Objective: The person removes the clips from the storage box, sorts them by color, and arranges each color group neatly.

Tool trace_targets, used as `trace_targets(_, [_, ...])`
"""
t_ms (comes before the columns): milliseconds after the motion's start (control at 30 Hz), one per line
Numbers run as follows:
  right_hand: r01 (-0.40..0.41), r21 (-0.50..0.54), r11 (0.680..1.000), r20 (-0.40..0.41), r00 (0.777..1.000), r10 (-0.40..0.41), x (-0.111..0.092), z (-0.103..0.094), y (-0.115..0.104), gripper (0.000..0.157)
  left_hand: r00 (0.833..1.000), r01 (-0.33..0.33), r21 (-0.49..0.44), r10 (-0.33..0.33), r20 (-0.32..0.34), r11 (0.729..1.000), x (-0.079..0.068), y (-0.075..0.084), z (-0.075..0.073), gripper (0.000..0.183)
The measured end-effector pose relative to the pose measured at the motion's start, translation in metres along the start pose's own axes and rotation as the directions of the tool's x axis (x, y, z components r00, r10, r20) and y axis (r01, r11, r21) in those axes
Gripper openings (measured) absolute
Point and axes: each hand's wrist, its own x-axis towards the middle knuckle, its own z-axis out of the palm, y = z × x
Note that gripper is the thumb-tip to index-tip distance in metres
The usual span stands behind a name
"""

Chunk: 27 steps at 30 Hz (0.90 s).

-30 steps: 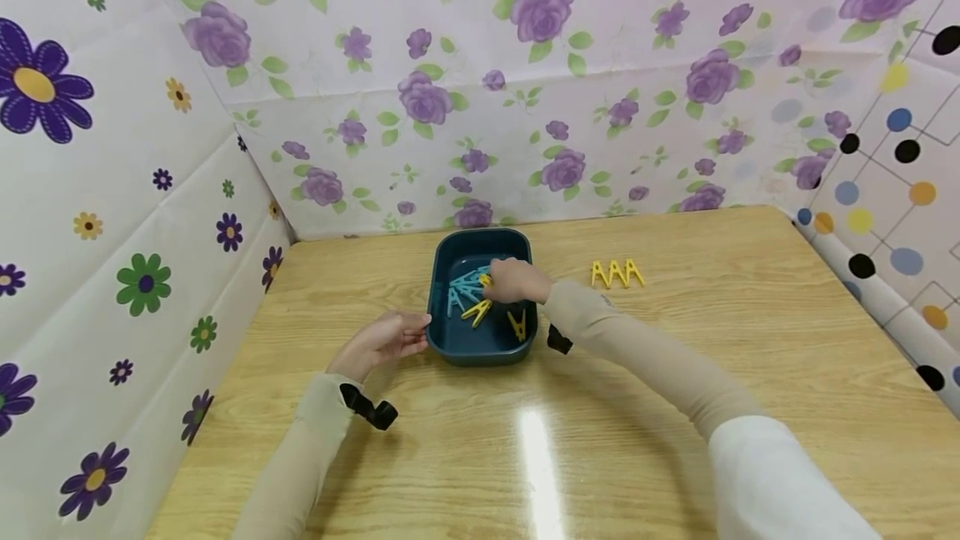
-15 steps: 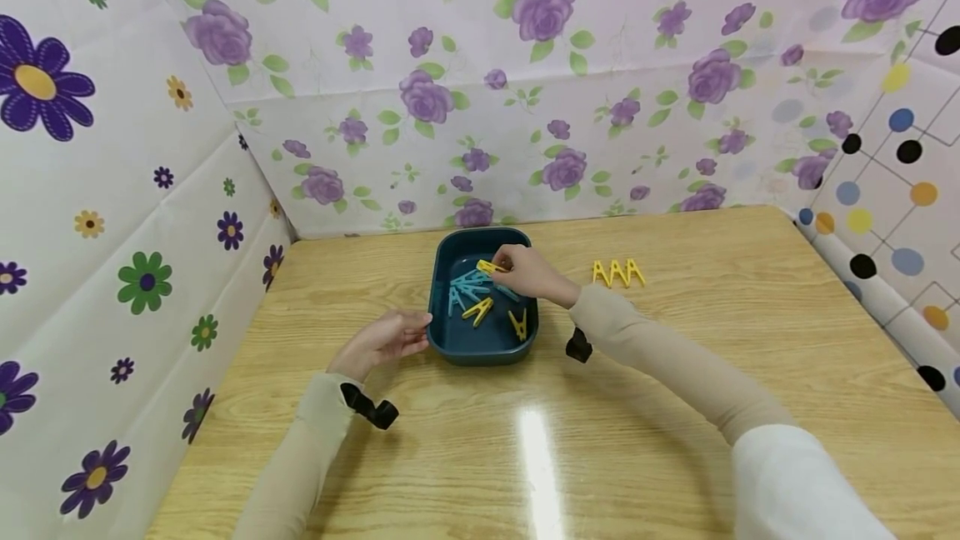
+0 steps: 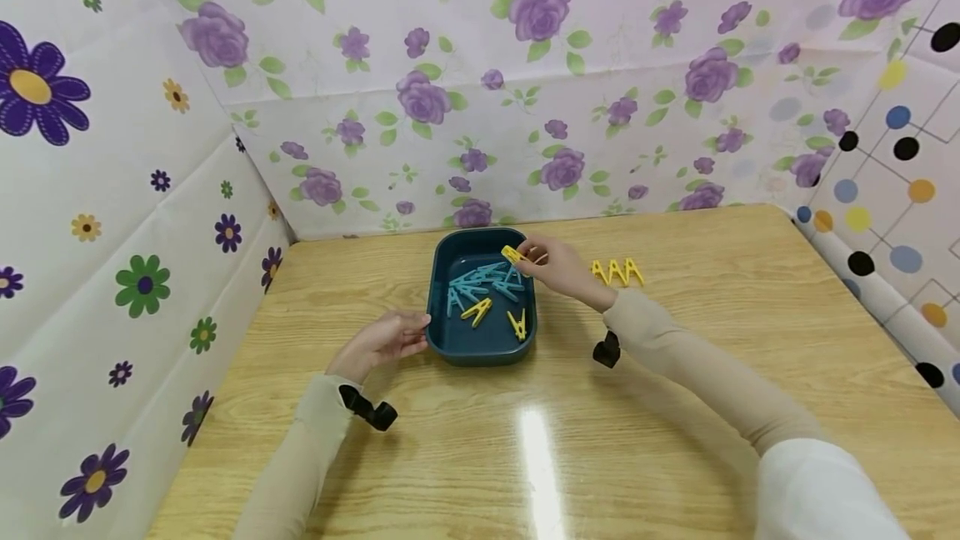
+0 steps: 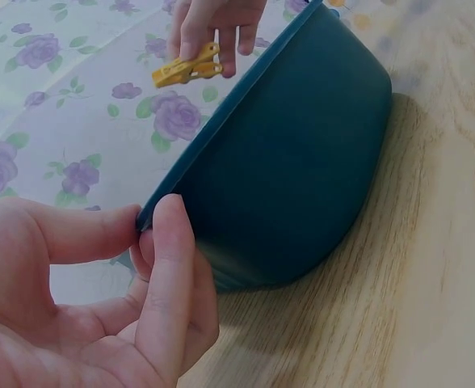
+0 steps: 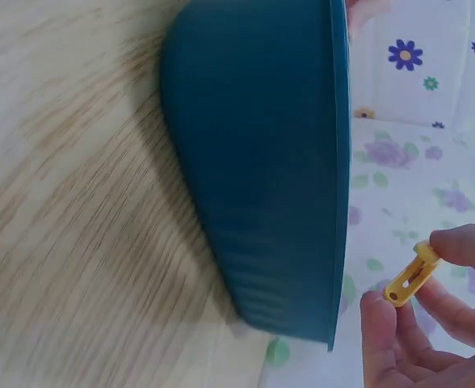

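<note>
In the head view, a yellow clothespin (image 3: 512, 254) is held over the far right part of the bin (image 3: 480, 354) by the right hand (image 3: 564, 271). Blue clothespins (image 3: 471, 278) and two loose yellow clothespins (image 3: 477, 312) are seen inside the bin; three lined-up yellow clothespins (image 3: 617, 272) are set right of it on the counter (image 3: 420, 457).

In the left wrist view, the bin's rim is shown pinched between thumb and fingers of the left hand (image 4: 100, 299), detail barely readable from above; the bin's contents are hidden.

In the right wrist view, the held clothespin is seen clear of the rim, pinched between barely parted fingertips. It can be judged light, stiff and springy, best gripped by its sides.
</note>
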Motion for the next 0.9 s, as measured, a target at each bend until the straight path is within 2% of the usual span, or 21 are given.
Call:
trace_targets(233, [-0.032,0.015,0.999,-0.035,0.999,0.033,-0.011,-0.013,0.018,0.025,0.999,0.03,-0.01,-0.03,0.013,0.999,-0.011,0.009,0.01,0.048])
trace_targets(400, [-0.077,0.048,0.996,-0.03,0.996,0.079,-0.018,-0.019,0.031,0.027,1.0,0.013,-0.012,-0.013,0.008,1.0,0.0,0.0,0.002,0.045])
trace_targets(500, [-0.113,0.075,0.991,-0.011,0.993,0.114,-0.022,-0.023,0.036,0.028,0.999,-0.022,-0.005,0.022,0.041,1.0,0.005,-0.005,-0.004,0.041])
trace_targets(533, [-0.118,0.078,0.99,-0.007,0.993,0.119,-0.023,-0.023,0.037,0.027,0.997,-0.04,-0.017,0.041,0.073,0.999,0.01,-0.009,-0.009,0.04])
trace_targets(633, [-0.134,0.06,0.989,-0.005,0.991,0.134,-0.027,-0.024,0.043,0.025,0.993,-0.063,-0.007,0.064,0.098,0.998,0.011,-0.012,-0.013,0.044])
trace_targets(733, [-0.15,0.037,0.988,0.0,0.989,0.15,-0.031,-0.027,0.051,0.025,0.997,-0.039,0.0,0.039,0.07,0.999,0.012,-0.012,-0.011,0.05])
trace_targets(767, [-0.153,0.033,0.988,0.0,0.988,0.154,-0.032,-0.029,0.055,0.025,0.999,-0.018,0.011,0.018,0.032,1.0,0.008,-0.009,-0.007,0.052])
trace_targets(900, [-0.22,0.061,0.974,0.021,0.975,0.219,-0.036,-0.035,0.071,0.027,1.0,0.026,-0.035,-0.026,-0.009,0.999,0.008,-0.004,-0.003,0.041])
